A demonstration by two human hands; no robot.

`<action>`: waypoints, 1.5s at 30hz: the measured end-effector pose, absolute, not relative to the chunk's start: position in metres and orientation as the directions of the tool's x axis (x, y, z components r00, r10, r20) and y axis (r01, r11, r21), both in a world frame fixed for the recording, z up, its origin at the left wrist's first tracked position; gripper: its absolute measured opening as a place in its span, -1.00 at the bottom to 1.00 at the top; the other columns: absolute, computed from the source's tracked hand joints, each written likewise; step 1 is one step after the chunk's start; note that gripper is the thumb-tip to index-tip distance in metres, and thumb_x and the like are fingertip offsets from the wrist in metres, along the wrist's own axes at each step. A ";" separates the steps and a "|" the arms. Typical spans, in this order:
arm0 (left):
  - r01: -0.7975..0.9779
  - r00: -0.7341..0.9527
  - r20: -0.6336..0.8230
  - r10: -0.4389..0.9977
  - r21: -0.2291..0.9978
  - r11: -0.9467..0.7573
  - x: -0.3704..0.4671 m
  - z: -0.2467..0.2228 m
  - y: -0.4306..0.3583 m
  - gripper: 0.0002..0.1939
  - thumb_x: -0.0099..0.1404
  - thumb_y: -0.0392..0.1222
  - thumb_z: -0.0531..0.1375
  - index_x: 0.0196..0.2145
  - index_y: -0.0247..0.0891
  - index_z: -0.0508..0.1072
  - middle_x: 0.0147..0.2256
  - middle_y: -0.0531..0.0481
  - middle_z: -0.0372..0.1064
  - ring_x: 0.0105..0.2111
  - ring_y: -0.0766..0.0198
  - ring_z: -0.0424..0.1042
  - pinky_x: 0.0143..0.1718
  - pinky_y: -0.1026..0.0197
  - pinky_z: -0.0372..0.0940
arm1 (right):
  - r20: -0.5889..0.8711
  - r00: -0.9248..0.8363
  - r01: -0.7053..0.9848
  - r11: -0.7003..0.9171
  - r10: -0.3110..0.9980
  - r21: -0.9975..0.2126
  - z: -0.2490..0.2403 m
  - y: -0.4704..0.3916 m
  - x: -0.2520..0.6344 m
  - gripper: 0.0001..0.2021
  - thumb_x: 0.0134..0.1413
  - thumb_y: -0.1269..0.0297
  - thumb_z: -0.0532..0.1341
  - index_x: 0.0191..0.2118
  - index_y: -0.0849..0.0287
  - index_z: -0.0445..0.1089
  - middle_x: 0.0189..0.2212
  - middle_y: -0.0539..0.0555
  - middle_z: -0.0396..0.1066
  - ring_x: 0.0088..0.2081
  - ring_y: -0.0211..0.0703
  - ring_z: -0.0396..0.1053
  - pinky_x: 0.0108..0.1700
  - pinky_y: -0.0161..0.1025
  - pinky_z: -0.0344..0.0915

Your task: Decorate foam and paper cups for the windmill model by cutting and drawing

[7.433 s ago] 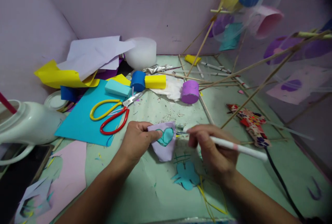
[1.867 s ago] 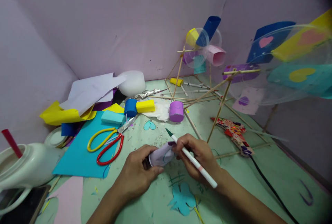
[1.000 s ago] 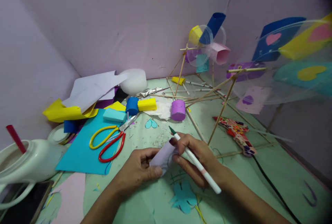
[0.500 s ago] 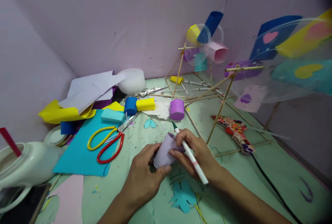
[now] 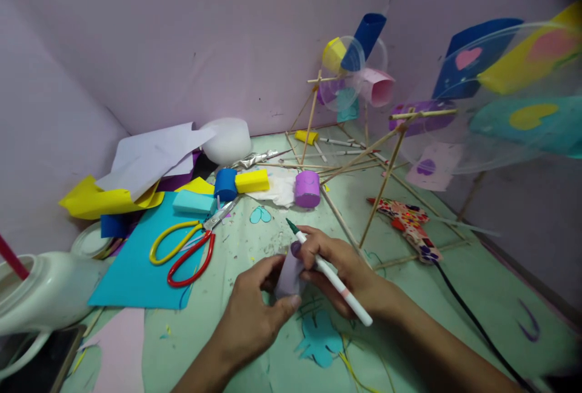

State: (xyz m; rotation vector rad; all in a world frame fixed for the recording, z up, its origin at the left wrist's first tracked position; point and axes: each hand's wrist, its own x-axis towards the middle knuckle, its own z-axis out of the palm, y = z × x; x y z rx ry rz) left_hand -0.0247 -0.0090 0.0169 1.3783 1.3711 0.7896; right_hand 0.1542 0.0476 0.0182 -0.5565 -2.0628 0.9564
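Note:
A small rolled piece of pale purple paper (image 5: 289, 278) is held low over the table between both hands. My left hand (image 5: 260, 302) grips it from the left, thumb below and fingers above. On its right side, my right hand (image 5: 339, 268) pinches the paper's edge while also holding a white marker (image 5: 335, 282) with a dark green tip. The marker's uncapped tip points up and left, clear of the paper. Below the hands lies a turquoise paper cutout (image 5: 322, 344), and beyond them a small turquoise heart-shaped cutout (image 5: 260, 215).
Left of the hands, scissors (image 5: 210, 259) with yellow and red handles lie on a blue sheet (image 5: 136, 272). A purple paper tube (image 5: 308, 189) stands ahead. To the right are a stick frame (image 5: 382, 199), a patterned glue gun (image 5: 409, 223) with its cord, and a white jug (image 5: 50, 284) far left.
The pale purple paper has been turned and squeezed narrower between my hands. The marker's tip has shifted left with my right hand. The whole view has moved slightly.

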 end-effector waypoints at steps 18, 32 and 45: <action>-0.195 -0.434 -0.268 0.860 0.960 0.201 -0.052 0.019 0.008 -0.54 -0.14 -0.10 0.41 -0.26 -0.32 0.46 -0.30 -0.03 0.47 -0.34 0.21 0.42 -0.37 0.22 0.34 | -0.030 -0.753 0.504 0.548 0.657 -0.668 0.052 0.028 0.175 -0.76 -0.13 0.38 0.30 -0.29 0.10 0.27 -0.40 0.00 0.40 -0.41 -0.17 0.33 -0.40 -0.29 0.16; -0.253 -0.342 -0.326 0.881 0.935 0.248 -0.052 0.017 0.004 -0.52 -0.11 -0.12 0.38 -0.20 -0.33 0.44 -0.34 -0.01 0.45 -0.40 0.24 0.40 -0.41 0.22 0.29 | -0.105 -0.776 0.588 0.653 0.622 -0.478 0.029 0.007 0.173 -0.65 -0.27 0.60 0.16 -0.27 0.15 0.22 -0.35 0.07 0.36 -0.37 -0.13 0.27 -0.37 -0.27 0.07; -0.059 -0.232 -0.364 0.902 0.931 0.360 -0.046 0.018 0.001 -0.45 -0.07 -0.04 0.36 -0.14 -0.37 0.42 -0.34 -0.11 0.49 -0.36 0.10 0.46 -0.38 0.11 0.36 | -0.022 -0.719 0.340 0.324 0.695 -0.883 0.049 0.025 0.174 -0.83 -0.05 0.49 0.23 -0.33 0.14 0.27 -0.41 -0.03 0.38 -0.40 -0.26 0.33 -0.35 -0.34 0.26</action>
